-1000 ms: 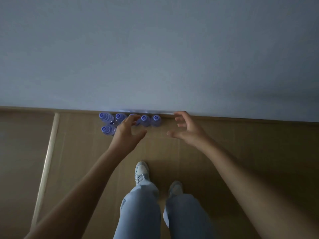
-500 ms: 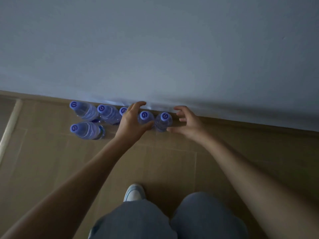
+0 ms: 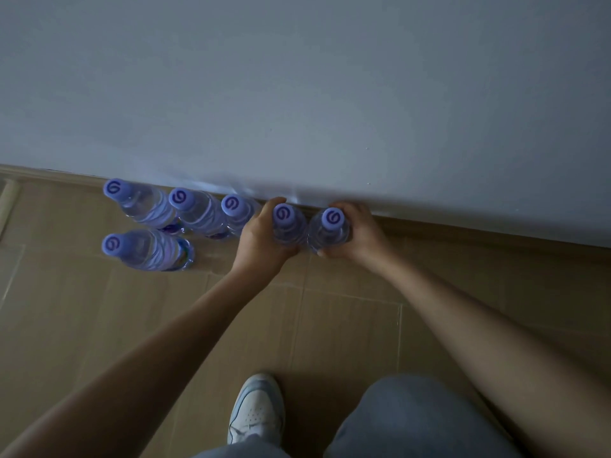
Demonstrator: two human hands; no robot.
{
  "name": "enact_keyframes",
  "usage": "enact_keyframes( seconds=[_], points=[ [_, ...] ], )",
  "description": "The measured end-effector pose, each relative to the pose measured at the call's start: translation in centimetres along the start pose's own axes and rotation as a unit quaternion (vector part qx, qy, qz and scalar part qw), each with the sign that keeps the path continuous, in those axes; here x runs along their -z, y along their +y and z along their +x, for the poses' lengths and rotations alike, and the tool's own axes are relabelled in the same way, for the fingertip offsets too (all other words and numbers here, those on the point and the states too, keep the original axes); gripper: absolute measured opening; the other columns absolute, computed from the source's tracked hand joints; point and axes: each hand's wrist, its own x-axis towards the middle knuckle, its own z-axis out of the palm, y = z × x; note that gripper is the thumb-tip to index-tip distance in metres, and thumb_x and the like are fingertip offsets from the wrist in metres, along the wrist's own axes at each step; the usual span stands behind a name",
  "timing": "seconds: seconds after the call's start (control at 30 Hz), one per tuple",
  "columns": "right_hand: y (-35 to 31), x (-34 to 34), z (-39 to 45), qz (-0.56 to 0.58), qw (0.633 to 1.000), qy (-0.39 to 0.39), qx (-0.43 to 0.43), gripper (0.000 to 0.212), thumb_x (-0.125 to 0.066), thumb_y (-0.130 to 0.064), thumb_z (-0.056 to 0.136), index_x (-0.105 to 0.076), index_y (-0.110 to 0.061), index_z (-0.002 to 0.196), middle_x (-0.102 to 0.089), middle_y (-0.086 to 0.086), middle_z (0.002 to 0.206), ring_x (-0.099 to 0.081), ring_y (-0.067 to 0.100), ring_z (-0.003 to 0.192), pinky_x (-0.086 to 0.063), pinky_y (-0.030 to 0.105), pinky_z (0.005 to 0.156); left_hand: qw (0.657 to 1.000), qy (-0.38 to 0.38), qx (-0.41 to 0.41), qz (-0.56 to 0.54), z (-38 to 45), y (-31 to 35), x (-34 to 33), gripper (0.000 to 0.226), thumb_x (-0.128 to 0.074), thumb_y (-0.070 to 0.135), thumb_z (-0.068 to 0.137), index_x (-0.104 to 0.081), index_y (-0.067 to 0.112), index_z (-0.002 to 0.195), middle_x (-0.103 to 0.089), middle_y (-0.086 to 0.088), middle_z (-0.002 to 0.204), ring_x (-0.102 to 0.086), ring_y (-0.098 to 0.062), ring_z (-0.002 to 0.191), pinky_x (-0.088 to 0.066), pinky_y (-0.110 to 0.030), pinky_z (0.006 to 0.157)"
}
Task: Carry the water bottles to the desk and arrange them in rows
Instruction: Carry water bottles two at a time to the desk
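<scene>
The pale wall serves as the marker: six water bottles stand on the tiled floor at its foot, five in a line against it and one in front. This looks like the pick-up step. The left hand wraps the fourth bottle along the wall, the right hand the fifth bottle, fingers curled close round each body below the purple caps. Next comes a straight lift, then the carry to the counter, which is out of sight.
</scene>
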Motion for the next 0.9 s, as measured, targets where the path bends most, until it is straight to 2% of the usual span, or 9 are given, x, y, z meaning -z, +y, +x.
enact_keyframes(
  seconds=[0.07, 0.13, 0.27, 0.37, 0.43, 0.53, 0.63, 0.83, 0.9],
  points=[
    [0.2, -0.7, 0.5, -0.033, 0.999, -0.004, 0.002, 0.066, -0.094, -0.017, 0.057, -0.065, -0.001, 0.115, -0.063, 0.016, 0.118, -0.055, 0.030, 0.118, -0.043, 0.027, 0.092, 1.000, 0.009, -0.022, 0.014, 0.0, -0.1, -0.5, 0.058, -0.088, 0.003, 0.059, -0.060, 0.007, 0.109, -0.066, -0.003, 0.100, -0.063, -0.026, 0.097, -0.052, -0.040, 0.082],
    [0.3, -1.1, 0.6, -0.043, 0.999, 0.017, 0.010, 0.060, -0.094, -0.019, 0.056, -0.067, -0.002, 0.107, -0.065, 0.014, 0.111, -0.056, 0.030, 0.114, -0.039, 0.024, 0.083, 0.999, 0.025, -0.038, 0.020, 0.0, -0.2, -0.7, 0.051, -0.087, 0.002, 0.059, -0.062, 0.006, 0.103, -0.066, -0.005, 0.097, -0.062, -0.029, 0.094, -0.051, -0.042, 0.079],
    [0.6, -1.0, -0.4, 0.002, 0.997, 0.071, 0.026, 0.059, -0.094, -0.008, 0.053, -0.069, -0.004, 0.106, -0.060, 0.003, 0.104, -0.051, 0.027, 0.112, -0.032, 0.017, 0.077, 0.999, 0.019, -0.049, 0.014, -0.3, -0.5, -1.3, 0.050, -0.084, 0.002, 0.063, -0.061, 0.008, 0.107, -0.064, -0.005, 0.102, -0.060, -0.026, 0.098, -0.049, -0.036, 0.081],
    [1.0, -0.4, -1.7, 0.014, 0.997, 0.074, 0.032, 0.052, -0.094, -0.010, 0.055, -0.072, -0.007, 0.103, -0.068, 0.007, 0.107, -0.056, 0.028, 0.110, -0.043, 0.025, 0.086, 0.998, -0.009, -0.065, 0.011, -0.8, -0.5, -1.9, 0.047, -0.079, 0.000, 0.068, -0.057, 0.009, 0.109, -0.061, -0.001, 0.104, -0.058, -0.018, 0.095, -0.044, -0.021, 0.076],
    [1.1, 0.2, -2.5, 0.031, 0.997, 0.065, 0.033, 0.049, -0.093, -0.011, 0.056, -0.073, -0.009, 0.101, -0.070, 0.009, 0.106, -0.060, 0.030, 0.109, -0.050, 0.038, 0.093, 0.997, -0.023, -0.077, 0.023, -1.0, -0.5, -2.2, 0.046, -0.078, 0.000, 0.068, -0.058, 0.009, 0.109, -0.058, 0.001, 0.102, -0.057, -0.017, 0.091, -0.039, -0.012, 0.069],
    [0.6, 1.3, -3.8, 0.028, 0.997, 0.059, 0.033, 0.049, -0.093, -0.008, 0.055, -0.074, -0.006, 0.100, -0.071, 0.014, 0.103, -0.061, 0.036, 0.107, -0.050, 0.046, 0.093, 0.996, -0.042, -0.071, 0.031, -1.7, -0.1, -1.4, 0.050, -0.082, 0.006, 0.067, -0.058, 0.012, 0.110, -0.063, 0.000, 0.102, -0.062, -0.021, 0.093, -0.047, -0.030, 0.074],
    [-1.3, 2.6, -5.7, 0.017, 0.997, 0.071, 0.028, 0.052, -0.095, -0.007, 0.054, -0.073, -0.001, 0.100, -0.070, 0.018, 0.103, -0.063, 0.037, 0.105, -0.051, 0.045, 0.090, 0.998, -0.043, -0.050, -0.002, -3.5, 2.1, 1.0, 0.053, -0.088, 0.011, 0.064, -0.058, 0.018, 0.107, -0.067, 0.004, 0.096, -0.065, -0.019, 0.091, -0.053, -0.043, 0.080],
    [-11.5, 7.2, -12.7, 0.009, 0.996, 0.077, 0.036, 0.051, -0.095, -0.013, 0.055, -0.069, 0.003, 0.096, -0.066, 0.019, 0.101, -0.063, 0.033, 0.096, -0.053, 0.042, 0.081, 0.999, -0.010, -0.025, -0.027, -9.2, 11.7, 10.3, 0.059, -0.089, 0.015, 0.061, -0.061, 0.024, 0.112, -0.071, 0.008, 0.096, -0.067, -0.015, 0.092, -0.055, -0.043, 0.080],
    [-16.4, 9.1, -15.1, -0.013, 0.998, 0.053, 0.043, 0.049, -0.092, -0.021, 0.059, -0.068, 0.002, 0.095, -0.065, 0.016, 0.102, -0.063, 0.025, 0.090, -0.051, 0.030, 0.076, 0.999, 0.003, -0.020, -0.031, -11.4, 15.5, 14.7, 0.061, -0.090, 0.016, 0.062, -0.061, 0.024, 0.115, -0.071, 0.006, 0.098, -0.068, -0.016, 0.094, -0.055, -0.043, 0.082]
  ],
)
